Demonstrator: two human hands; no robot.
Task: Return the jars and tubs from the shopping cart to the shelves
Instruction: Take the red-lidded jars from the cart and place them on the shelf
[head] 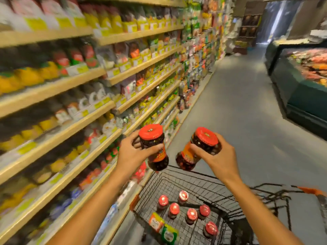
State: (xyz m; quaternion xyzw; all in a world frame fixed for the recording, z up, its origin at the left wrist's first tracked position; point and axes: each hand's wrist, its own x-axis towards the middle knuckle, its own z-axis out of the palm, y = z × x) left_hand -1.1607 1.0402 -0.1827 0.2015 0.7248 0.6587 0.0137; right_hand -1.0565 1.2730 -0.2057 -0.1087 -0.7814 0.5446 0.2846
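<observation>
Holding one red-lidded jar in your left hand (131,152) and a second in your right hand (215,156), you have both raised above the front rim of the shopping cart (208,179), each wrapped by fingers just under its lid; the left jar (154,147) and right jar (198,149) look like filled glass, so judge them heavy, rigid, slick and breakable, best gripped around the body. Inside the cart you have six more red-lidded jars (192,215) standing and two tubs (161,227) beside them, with the shelves (70,121) left of the cart.

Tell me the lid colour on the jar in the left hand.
Red, on the jar the left hand grips; clearest in the head view.
</observation>
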